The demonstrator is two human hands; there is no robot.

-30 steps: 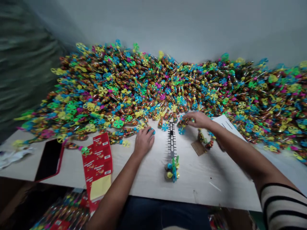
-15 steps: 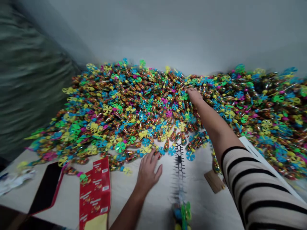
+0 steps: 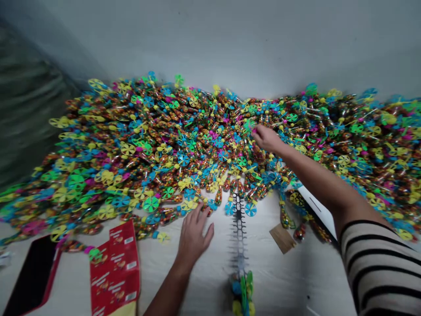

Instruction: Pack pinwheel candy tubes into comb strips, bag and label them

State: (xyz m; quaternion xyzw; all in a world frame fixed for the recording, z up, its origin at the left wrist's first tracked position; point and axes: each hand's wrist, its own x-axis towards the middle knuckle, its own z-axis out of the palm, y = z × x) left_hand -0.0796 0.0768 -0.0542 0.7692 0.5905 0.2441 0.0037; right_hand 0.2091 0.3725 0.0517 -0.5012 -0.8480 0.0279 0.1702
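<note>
In the head view, a pile of fan-topped tubes (image 3: 158, 145) is spread across mid-frame. Right of centre, the right hand (image 3: 267, 139) is bunched; whether anything is gripped cannot be told. Lower centre, the left hand (image 3: 193, 237) is spread, nothing clasped. Tubes are best lifted singly, without neighbours being dragged.

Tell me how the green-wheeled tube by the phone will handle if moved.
The tube looks smooth and clear, so it may slip; its rounded body could roll, though the wide green wheel would probably check that.
</note>
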